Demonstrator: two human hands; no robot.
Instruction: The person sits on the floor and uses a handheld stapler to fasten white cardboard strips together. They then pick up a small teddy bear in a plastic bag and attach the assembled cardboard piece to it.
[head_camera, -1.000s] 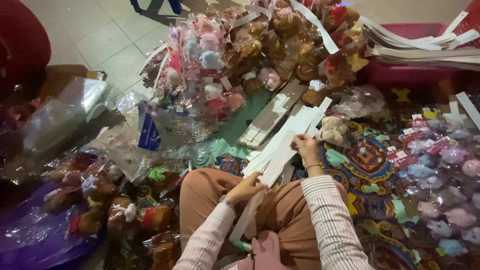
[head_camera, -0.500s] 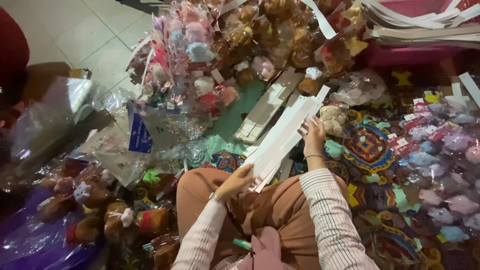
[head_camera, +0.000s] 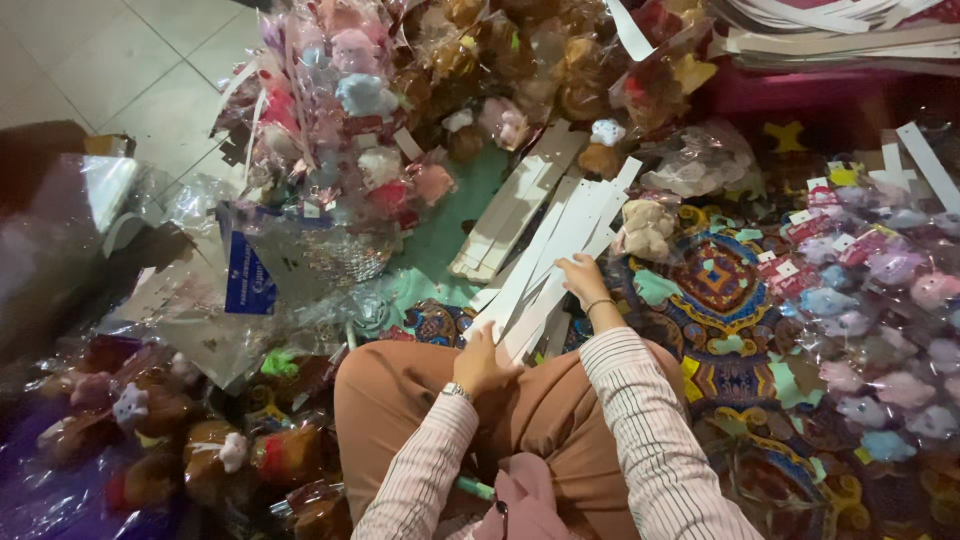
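Since a second ago the bundle of long white card strips (head_camera: 560, 255) has come down: it was held up and slanting between the hands, and now it lies lower, its near end at the knee and its far end fanned out toward the green patch of the patterned mat (head_camera: 720, 290). The left hand (head_camera: 487, 362) is closed over the near end of the strips, fingers curled round them. The right hand (head_camera: 583, 280) rests on top at mid-length, fingers pressed flat on the uppermost strips; whether it grips any from beneath I cannot tell, as the view is dim there. By my judgement the strips are being squared up or sorted rather than carried.

A second stack of strips (head_camera: 515, 205) lies just beyond on the green patch, untouched. A wrapped plush toy (head_camera: 648, 228) sits just beside the right hand (more such toys crowd the mat's right edge and far side).
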